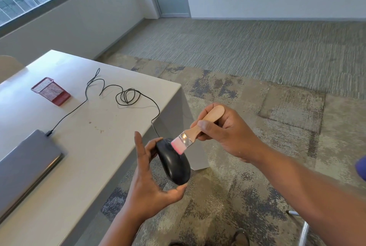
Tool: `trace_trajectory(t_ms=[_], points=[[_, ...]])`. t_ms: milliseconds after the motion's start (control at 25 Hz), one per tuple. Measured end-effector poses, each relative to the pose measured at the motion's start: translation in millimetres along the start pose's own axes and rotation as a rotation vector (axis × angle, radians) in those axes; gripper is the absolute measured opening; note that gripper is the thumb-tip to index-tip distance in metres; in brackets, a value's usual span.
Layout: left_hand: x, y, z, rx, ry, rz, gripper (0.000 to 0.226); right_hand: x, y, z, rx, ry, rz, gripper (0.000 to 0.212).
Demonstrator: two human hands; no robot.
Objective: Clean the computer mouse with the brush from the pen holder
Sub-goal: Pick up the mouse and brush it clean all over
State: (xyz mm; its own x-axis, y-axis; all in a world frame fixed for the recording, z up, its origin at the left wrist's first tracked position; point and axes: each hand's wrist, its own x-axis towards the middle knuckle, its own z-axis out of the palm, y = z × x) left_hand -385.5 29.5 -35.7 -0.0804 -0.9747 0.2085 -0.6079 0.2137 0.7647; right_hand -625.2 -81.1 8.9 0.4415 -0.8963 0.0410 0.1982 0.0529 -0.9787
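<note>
A black computer mouse (174,163) is held in the air just past the table's right edge, gripped between the fingers and thumb of my left hand (148,182). My right hand (223,133) holds a small brush (195,132) by its wooden handle. The brush's pink bristles touch the front upper part of the mouse. The mouse's black cable (126,95) runs back over the table in loops to the laptop. A red mesh pen holder (50,91) lies tipped on its side at the table's far left and looks empty.
A closed grey laptop (25,168) lies at the near left of the white table (99,146). Patterned carpet floor (257,97) stretches to the right. A metal chair leg (304,232) shows at the bottom right, a shoe below.
</note>
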Motion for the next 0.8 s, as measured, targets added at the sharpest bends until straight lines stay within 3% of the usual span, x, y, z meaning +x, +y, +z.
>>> trace_trajectory(t_ms=[320,560,800], points=[[-4.2,-0.4,0.1,0.024,-0.003,0.001,0.159,-4.5,-5.4,-1.9,-0.139,-0.156,0.052,0.006],[-6.0,-0.4,0.0,0.043,-0.022,-0.001,0.159,0.5,-5.6,-3.2,-0.129,-0.016,-0.017,0.005],[-5.9,0.4,0.9,0.049,-0.03,-0.013,0.159,-2.0,-5.4,5.4,-0.18,-0.14,0.011,0.007]])
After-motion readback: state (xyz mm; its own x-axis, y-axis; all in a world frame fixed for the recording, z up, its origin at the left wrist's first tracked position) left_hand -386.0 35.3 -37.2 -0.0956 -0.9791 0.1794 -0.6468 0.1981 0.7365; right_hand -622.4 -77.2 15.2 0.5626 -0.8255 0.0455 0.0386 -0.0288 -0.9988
